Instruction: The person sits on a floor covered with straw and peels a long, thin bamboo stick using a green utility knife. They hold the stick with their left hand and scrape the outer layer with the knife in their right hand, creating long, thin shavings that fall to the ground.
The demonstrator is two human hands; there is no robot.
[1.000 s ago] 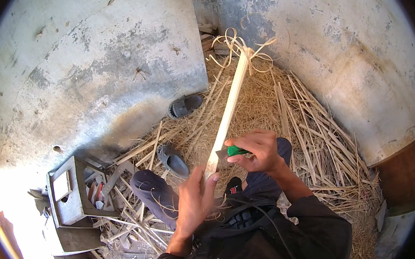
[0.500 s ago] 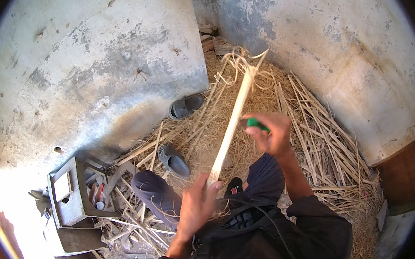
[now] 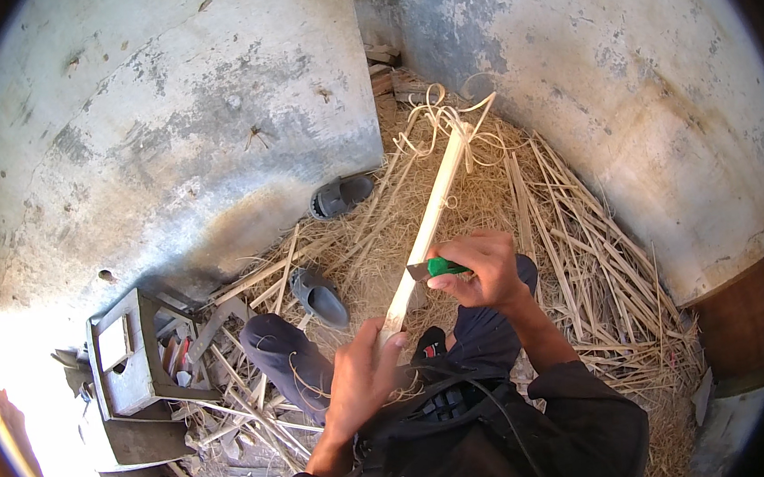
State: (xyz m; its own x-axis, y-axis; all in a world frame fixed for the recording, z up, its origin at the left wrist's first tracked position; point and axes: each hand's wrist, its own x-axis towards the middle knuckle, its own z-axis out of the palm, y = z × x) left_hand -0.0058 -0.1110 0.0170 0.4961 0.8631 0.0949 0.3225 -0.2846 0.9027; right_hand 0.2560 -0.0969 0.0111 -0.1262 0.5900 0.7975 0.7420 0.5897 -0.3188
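A long pale strip of wood or bamboo point(image 3: 434, 207) slants up and away from my lap. Thin curled shavings point(image 3: 444, 119) cling to its far end. My left hand point(image 3: 362, 376) is closed around the near end of the strip. In my right hand point(image 3: 485, 271) is a knife point(image 3: 445, 267) with a green handle, gripped in closed fingers. Its dark blade lies across the strip, a little beyond my left hand, and appears to touch it.
Loose shavings and several thin strips point(image 3: 596, 280) cover the floor on the right. Two grey clogs point(image 3: 319, 299) lie left of centre. A battered wooden box point(image 3: 144, 351) holding odds and ends stands at left. Stained walls point(image 3: 211, 117) rise at the back.
My right hand has drawn the knife nearer along the strip, bringing its blade onto the wood. The shavings at the far end have shifted slightly. My left hand stays in place.
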